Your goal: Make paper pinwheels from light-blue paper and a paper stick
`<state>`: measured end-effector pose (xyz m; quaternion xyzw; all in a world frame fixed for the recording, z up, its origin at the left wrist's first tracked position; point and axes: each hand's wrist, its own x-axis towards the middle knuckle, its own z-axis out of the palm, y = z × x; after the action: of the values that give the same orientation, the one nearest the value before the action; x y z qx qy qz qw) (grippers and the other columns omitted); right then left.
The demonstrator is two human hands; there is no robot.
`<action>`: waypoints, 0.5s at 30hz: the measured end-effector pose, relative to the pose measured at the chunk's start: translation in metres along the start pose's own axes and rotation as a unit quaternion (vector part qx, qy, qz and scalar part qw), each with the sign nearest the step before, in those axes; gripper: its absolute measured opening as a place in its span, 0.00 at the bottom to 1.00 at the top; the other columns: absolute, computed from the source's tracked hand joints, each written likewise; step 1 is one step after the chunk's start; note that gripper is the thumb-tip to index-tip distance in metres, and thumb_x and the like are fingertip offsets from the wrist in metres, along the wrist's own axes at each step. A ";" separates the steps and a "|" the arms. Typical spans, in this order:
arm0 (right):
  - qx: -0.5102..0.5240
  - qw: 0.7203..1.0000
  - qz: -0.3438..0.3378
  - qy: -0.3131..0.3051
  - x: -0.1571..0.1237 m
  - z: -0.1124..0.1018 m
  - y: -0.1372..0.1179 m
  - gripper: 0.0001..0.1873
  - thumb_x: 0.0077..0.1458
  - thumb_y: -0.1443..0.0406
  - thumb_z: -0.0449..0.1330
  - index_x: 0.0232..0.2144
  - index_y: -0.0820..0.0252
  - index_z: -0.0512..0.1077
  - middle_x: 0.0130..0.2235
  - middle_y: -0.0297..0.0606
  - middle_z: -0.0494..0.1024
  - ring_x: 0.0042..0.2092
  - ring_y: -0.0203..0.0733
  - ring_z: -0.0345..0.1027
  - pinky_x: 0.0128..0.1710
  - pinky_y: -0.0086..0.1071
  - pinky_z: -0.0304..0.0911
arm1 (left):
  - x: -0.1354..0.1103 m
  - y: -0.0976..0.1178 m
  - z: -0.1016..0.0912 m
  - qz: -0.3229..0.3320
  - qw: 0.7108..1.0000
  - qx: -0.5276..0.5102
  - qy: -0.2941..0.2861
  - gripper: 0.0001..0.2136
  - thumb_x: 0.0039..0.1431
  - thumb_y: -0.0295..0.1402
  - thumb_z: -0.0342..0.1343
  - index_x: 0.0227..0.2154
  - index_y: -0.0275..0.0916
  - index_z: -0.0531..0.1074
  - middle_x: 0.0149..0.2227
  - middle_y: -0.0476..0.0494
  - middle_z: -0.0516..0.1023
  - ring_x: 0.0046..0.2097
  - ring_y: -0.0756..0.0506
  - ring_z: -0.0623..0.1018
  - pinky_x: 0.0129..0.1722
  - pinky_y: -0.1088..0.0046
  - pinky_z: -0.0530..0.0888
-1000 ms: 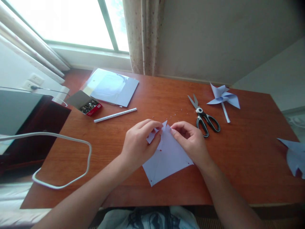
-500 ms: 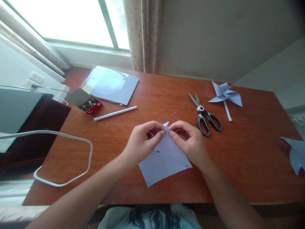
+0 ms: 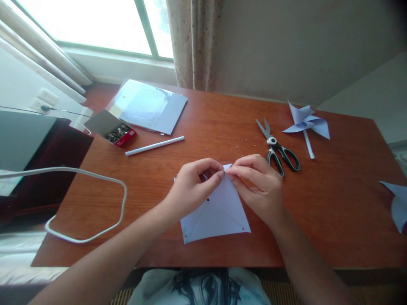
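A square sheet of white paper (image 3: 216,220) with small punched holes and crease lines lies in front of me, near the table's front edge. At its far corner my left hand (image 3: 199,182) pinches the paper between thumb and forefinger. My right hand (image 3: 259,184) meets it there, thumb and fingertips closed at the same corner. The fingers cover just how the corner is held. Open-bladed scissors (image 3: 273,146) with black and grey handles lie beyond my right hand. Past them rests a finished paper pinwheel (image 3: 305,123) on a rolled paper stick.
A rolled paper stick (image 3: 154,145) lies at the left, near a red box of metal clips (image 3: 119,134) and a plastic sleeve of paper (image 3: 152,106). A white cable (image 3: 122,199) loops over the left side. Another paper piece (image 3: 399,207) sits at the right edge. Tiny paper bits are scattered mid-table.
The paper has turned a little, its near corners swinging left. My right hand has shifted its fingers and tilted at the far corner; my left hand keeps its pinch. The view has shifted slightly.
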<state>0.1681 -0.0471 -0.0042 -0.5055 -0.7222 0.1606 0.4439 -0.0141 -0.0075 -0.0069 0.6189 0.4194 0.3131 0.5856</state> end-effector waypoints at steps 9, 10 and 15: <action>-0.009 1.000 -0.029 0.001 -0.001 0.000 0.002 0.12 0.60 0.75 0.62 0.40 0.55 0.81 0.39 0.40 0.80 0.40 0.42 0.75 0.39 0.37 0.72 | 0.002 0.001 -0.002 -0.040 0.994 -0.100 -0.016 0.09 0.61 0.36 0.61 0.33 0.35 0.76 0.30 0.48 0.76 0.31 0.51 0.72 0.29 0.78 0.67; -0.011 0.999 -0.033 0.002 -0.001 0.000 0.002 0.13 0.60 0.75 0.62 0.41 0.54 0.80 0.39 0.40 0.81 0.40 0.42 0.75 0.40 0.38 0.72 | 0.002 0.002 -0.002 -0.043 0.993 -0.107 -0.017 0.08 0.61 0.36 0.61 0.34 0.35 0.77 0.30 0.48 0.76 0.31 0.51 0.72 0.29 0.78 0.67; -0.026 0.998 -0.051 0.011 -0.002 0.000 0.003 0.14 0.61 0.74 0.62 0.43 0.51 0.80 0.39 0.38 0.81 0.41 0.43 0.76 0.41 0.38 0.73 | 0.002 0.004 -0.003 -0.058 0.990 -0.126 -0.017 0.09 0.60 0.37 0.63 0.34 0.35 0.78 0.31 0.47 0.78 0.32 0.51 0.72 0.30 0.78 0.68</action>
<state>0.1700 -0.0472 -0.0076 -0.4813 -0.7458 0.1136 0.4463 -0.0152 -0.0046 -0.0024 0.5203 0.4015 0.3186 0.6831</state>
